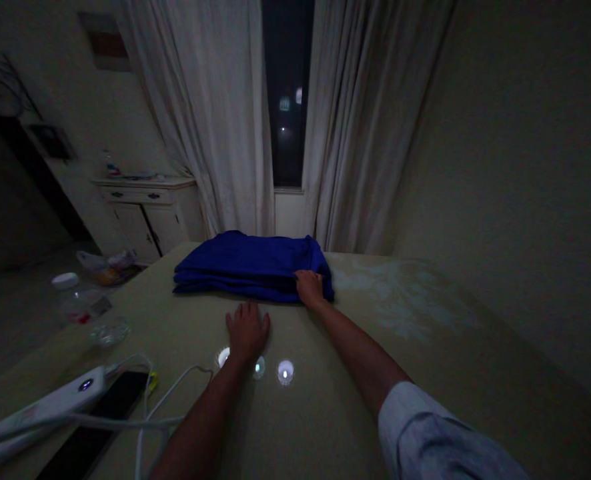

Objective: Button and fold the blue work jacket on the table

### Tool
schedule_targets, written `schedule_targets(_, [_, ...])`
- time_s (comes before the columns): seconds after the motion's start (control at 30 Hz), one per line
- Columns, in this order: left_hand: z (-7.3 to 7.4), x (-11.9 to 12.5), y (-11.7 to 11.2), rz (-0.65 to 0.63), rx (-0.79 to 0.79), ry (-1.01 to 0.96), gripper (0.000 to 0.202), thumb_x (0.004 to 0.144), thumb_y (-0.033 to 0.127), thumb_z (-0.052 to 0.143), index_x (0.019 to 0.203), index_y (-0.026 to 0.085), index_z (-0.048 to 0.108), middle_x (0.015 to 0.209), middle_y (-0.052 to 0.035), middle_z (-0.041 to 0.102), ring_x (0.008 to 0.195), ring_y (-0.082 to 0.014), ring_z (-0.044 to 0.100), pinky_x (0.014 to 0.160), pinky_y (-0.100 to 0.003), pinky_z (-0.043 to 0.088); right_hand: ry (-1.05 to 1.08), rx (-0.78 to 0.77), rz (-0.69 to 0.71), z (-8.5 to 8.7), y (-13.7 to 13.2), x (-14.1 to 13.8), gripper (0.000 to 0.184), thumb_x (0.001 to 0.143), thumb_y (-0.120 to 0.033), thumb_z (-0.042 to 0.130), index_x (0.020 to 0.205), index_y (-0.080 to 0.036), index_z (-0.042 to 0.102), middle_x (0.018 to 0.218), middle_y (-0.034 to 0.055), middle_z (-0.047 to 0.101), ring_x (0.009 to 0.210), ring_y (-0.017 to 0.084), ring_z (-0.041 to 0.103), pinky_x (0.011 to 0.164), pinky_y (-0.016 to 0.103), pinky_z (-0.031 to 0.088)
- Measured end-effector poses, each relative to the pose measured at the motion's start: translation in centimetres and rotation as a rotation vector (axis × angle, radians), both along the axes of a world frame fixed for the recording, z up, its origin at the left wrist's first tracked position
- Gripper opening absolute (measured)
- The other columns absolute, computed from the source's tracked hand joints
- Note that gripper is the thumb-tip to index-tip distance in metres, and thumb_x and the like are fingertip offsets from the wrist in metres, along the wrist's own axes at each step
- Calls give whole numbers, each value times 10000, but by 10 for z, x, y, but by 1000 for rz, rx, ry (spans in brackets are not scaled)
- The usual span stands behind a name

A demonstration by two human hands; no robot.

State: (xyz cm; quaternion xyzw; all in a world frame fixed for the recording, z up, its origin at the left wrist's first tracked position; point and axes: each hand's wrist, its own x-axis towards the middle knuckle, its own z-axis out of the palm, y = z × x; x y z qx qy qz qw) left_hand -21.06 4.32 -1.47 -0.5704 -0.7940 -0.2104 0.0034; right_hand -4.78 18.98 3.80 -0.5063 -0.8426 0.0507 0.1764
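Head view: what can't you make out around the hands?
Head view:
Right hand: the back of the hand hides its fingertips, so any grip on the folded blue cloth is unclear.
Left hand: its back hides the palm.
Black flat device: the white power strip covers part, bottom edge cuts it off.
White cabinet top items: too small and dim.
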Motion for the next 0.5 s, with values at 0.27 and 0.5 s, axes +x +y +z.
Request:
schedule_targets(0.27, [28, -40, -16, 371, 415, -1117, 691, 1055, 557, 136, 1551, 178, 432, 1498, -216, 573, 1383, -305, 585, 1094, -452, 520, 186, 302, 46, 63, -48, 111, 388, 949, -69, 443, 1155, -193, 747, 1155, 106, 786, 1137, 234, 673, 1221, 472, 273])
schedule_targets(0.5, [36, -66, -53, 220, 104, -1842, 780, 990, 711, 320, 1464, 135, 549, 1208, -238, 741, 965, -348, 765, 760, -507, 632, 460, -474, -68, 43, -156, 402, 463, 733, -505, 762, 1101, -227, 801, 1065, 133, 795, 1015, 354, 737, 931, 495, 572])
